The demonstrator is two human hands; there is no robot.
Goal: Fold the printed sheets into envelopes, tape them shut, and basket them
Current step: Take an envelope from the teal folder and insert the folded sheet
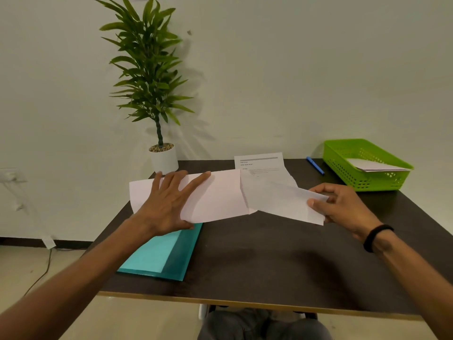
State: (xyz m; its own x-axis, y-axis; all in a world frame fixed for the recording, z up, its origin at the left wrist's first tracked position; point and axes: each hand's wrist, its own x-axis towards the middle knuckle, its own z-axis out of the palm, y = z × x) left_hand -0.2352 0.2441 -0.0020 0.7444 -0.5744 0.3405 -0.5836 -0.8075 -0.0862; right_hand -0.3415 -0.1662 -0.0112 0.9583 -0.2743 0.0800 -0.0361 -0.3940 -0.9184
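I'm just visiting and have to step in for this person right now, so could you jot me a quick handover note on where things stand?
Left hand: open, fingers spread, pressing flat on the left part of the folded sheet that lies over the teal folder.
Right hand: pinches the sheet's right flap, lifted off the table.
Another printed sheet lies behind it; a blue pen sits beside the green basket.
Done: the basket already holds a white folded paper.
Left: finish this fold, tape it, basket it, then do the printed sheet. No tape is in view.
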